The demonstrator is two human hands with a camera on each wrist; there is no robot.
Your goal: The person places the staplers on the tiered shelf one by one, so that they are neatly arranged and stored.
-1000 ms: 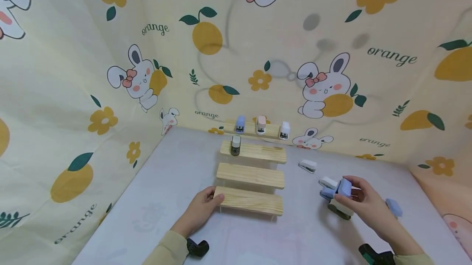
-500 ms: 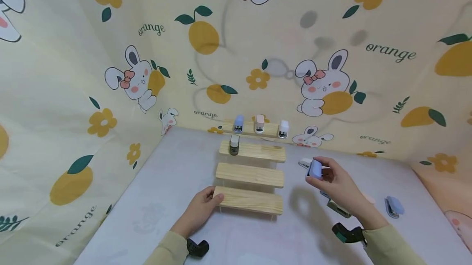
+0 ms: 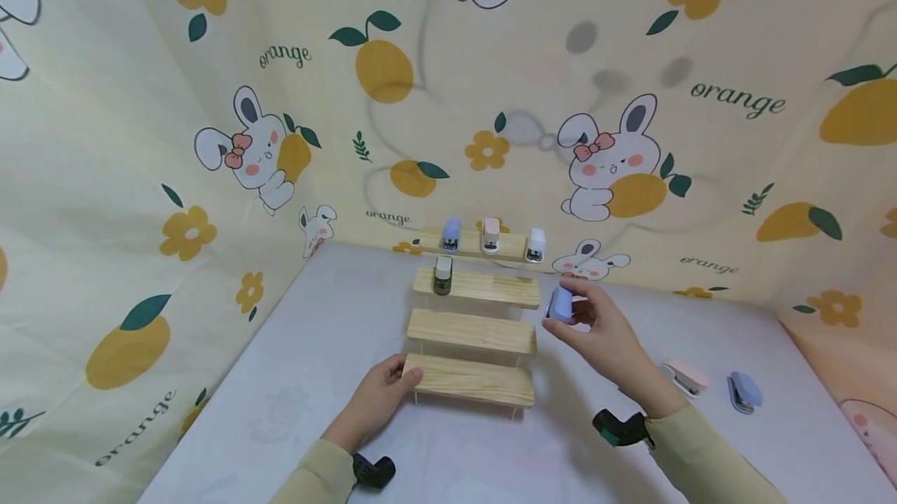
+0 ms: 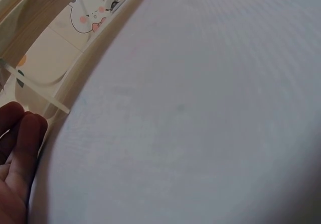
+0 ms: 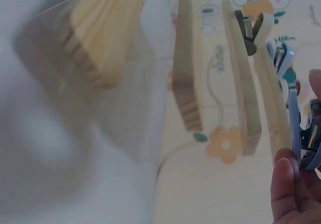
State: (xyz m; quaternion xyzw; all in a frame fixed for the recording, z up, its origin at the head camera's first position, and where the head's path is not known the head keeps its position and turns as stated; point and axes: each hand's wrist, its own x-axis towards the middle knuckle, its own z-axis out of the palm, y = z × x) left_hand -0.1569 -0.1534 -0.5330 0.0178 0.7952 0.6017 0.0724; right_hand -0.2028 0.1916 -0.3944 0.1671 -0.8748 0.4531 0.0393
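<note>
My right hand (image 3: 604, 336) pinches a small blue stapler (image 3: 561, 305) between thumb and fingers, just off the right end of a tiered wooden shelf (image 3: 476, 381). In the right wrist view that stapler (image 5: 312, 136) shows its metal inner part, close beside the fingertips. My left hand (image 3: 378, 399) grips the left end of the lowest board, thumb on top. A blue stapler (image 3: 452, 234), a pink stapler (image 3: 490, 233) and a white stapler (image 3: 536, 245) stand on the top board. Below them, a dark stapler with a white top (image 3: 442, 276) sits at the second board's left end.
On the table to the right lie a pink-and-white stapler (image 3: 688, 378) and another blue stapler (image 3: 744, 392). My right forearm covers part of the table beside them. A patterned cloth (image 3: 504, 99) with rabbits and oranges hangs behind and at the sides.
My right hand has lifted the blue stapler from the group of staplers on the right and carried it left toward the shelf. The left hand stays on the lowest board.
</note>
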